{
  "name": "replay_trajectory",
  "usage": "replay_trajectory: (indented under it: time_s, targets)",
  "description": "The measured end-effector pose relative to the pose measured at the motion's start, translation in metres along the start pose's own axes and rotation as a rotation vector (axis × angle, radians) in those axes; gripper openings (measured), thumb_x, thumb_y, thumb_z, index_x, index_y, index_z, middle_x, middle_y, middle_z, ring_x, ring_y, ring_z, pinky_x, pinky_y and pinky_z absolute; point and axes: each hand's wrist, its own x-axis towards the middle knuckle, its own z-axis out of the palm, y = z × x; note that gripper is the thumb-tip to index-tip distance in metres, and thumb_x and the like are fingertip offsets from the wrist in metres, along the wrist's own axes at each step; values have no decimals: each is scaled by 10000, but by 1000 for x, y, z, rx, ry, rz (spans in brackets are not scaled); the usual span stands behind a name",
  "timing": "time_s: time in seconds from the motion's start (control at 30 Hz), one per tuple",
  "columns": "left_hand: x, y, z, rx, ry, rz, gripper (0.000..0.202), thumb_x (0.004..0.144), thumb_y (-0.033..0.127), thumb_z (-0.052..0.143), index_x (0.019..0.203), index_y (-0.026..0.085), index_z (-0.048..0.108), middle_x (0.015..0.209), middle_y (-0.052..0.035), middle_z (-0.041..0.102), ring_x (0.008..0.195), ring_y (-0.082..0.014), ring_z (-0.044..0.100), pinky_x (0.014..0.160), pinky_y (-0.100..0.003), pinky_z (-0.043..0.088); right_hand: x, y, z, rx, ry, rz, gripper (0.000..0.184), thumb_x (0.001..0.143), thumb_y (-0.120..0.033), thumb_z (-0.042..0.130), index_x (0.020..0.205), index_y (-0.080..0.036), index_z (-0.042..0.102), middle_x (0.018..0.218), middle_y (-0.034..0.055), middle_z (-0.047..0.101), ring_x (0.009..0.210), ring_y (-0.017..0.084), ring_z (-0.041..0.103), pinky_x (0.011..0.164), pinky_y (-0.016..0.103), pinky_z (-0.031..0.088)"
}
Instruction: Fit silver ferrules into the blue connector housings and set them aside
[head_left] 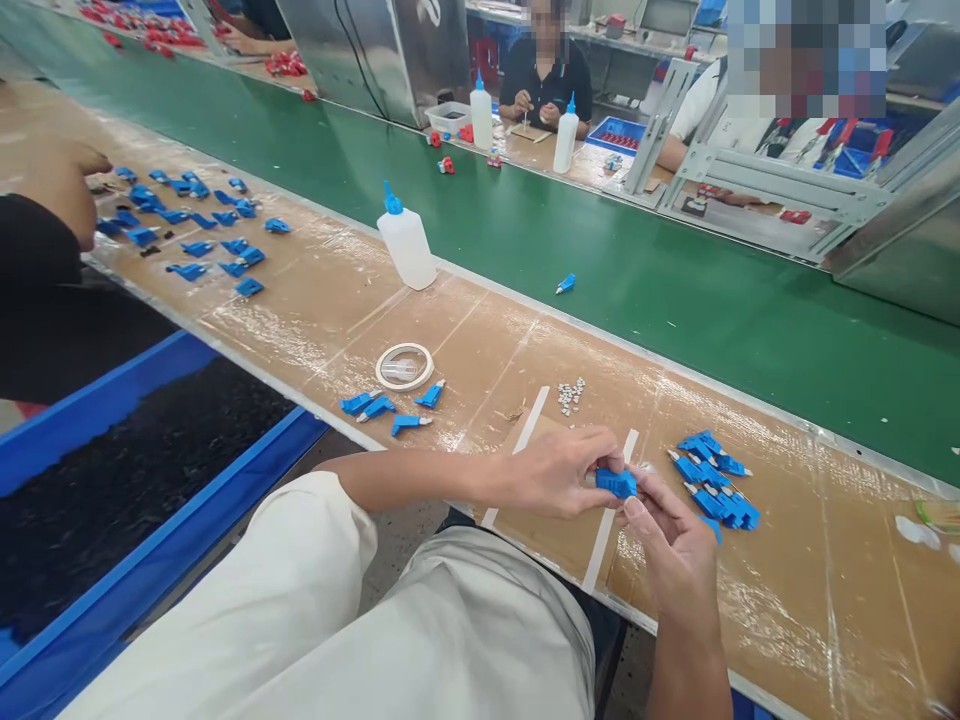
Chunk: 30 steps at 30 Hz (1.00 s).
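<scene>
My left hand [559,470] pinches a small blue plastic connector [616,483] just above the cardboard-covered bench [787,560]. My right hand [664,535] meets it from the right, fingertips closed on the same piece. A pile of several blue connectors [712,480] lies just right of my hands. A cluster of tiny grey metal parts [570,395] sits beyond my hands. Three finished blue connectors [390,408] lie to the left, near a roll of clear tape [404,366].
A white squeeze bottle with a blue nozzle [406,243] stands near the green conveyor belt [675,270], where one blue piece [565,284] lies. A co-worker's hand [56,180] rests at far left beside several blue connectors [191,225]. Other people sit across the belt.
</scene>
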Motion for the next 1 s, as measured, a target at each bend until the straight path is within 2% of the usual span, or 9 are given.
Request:
replay_trajectory:
  time_s: [0.1, 0.2, 0.3, 0.4, 0.5, 0.63, 0.8, 0.9, 1.0]
  targets:
    - [-6, 0, -3, -99, 9, 0, 227, 853, 363, 690, 938, 177, 592, 944, -79, 653, 901, -188, 601, 848, -315, 464, -4, -6, 4, 26, -37, -38, 389, 786, -434, 789, 1107, -215, 773, 1016, 98, 749, 855, 242, 704, 776, 377, 603]
    - [-10, -1, -9, -391, -54, -84, 440, 762, 459, 799, 1035, 173, 608, 1020, -84, 659, 955, -189, 613, 891, -327, 476, -7, -10, 4, 39, -58, -132, 324, 783, -371, 793, 1070, -221, 777, 1013, 102, 713, 888, 251, 692, 786, 388, 595]
    - [-7, -10, -16, -792, -185, -297, 574, 725, 661, 764, 974, 165, 616, 963, -67, 680, 866, -163, 648, 835, -316, 511, -8, -10, -1, 34, -81, -235, 263, 776, -304, 798, 1032, -246, 783, 958, 98, 678, 856, 245, 653, 675, 360, 570]
    - [-1, -25, -17, -1125, -419, -501, 619, 731, 764, 683, 821, 156, 611, 827, -77, 713, 744, -174, 694, 702, -295, 541, -5, -10, -8, 29, -144, -297, 256, 776, -285, 798, 1031, -267, 793, 910, 98, 673, 832, 245, 612, 626, 349, 524]
    - [2, -37, -11, -1283, -642, -580, 481, 739, 586, 787, 838, 135, 655, 832, -103, 748, 736, -195, 727, 601, -257, 546, 0, -9, -9, 15, -205, -303, 274, 768, -349, 811, 1027, -261, 803, 897, 110, 686, 876, 270, 608, 684, 388, 525]
    - [1, -41, -2, -1415, -759, -595, 326, 749, 368, 829, 885, 110, 684, 828, -102, 744, 681, -156, 709, 526, -198, 525, 1, -9, -6, 39, -225, -265, 290, 753, -433, 823, 994, -272, 810, 883, 104, 692, 876, 280, 626, 708, 413, 540]
    - [-4, -38, -10, -1527, -529, -579, 334, 688, 247, 876, 920, 117, 673, 811, -48, 704, 673, -103, 668, 581, -162, 503, -1, -3, -6, 90, -153, -182, 576, 705, -450, 864, 1239, -291, 719, 1035, 111, 691, 774, 224, 611, 558, 313, 485]
    - [-5, -40, -26, -1584, -346, -515, 352, 751, 171, 806, 1073, 110, 677, 809, -31, 676, 647, -78, 618, 598, -169, 475, 4, 6, -3, -149, -63, -135, 422, 791, -458, 788, 1157, -252, 742, 958, 81, 657, 765, 194, 575, 640, 322, 494]
    - [-5, -48, -38, -1606, -210, -474, 404, 789, 114, 744, 1184, 103, 667, 771, -23, 653, 633, -73, 580, 595, -173, 452, 12, 18, 6, -393, -61, -93, 346, 832, -499, 725, 1033, -221, 766, 853, 41, 621, 740, 177, 563, 685, 323, 492]
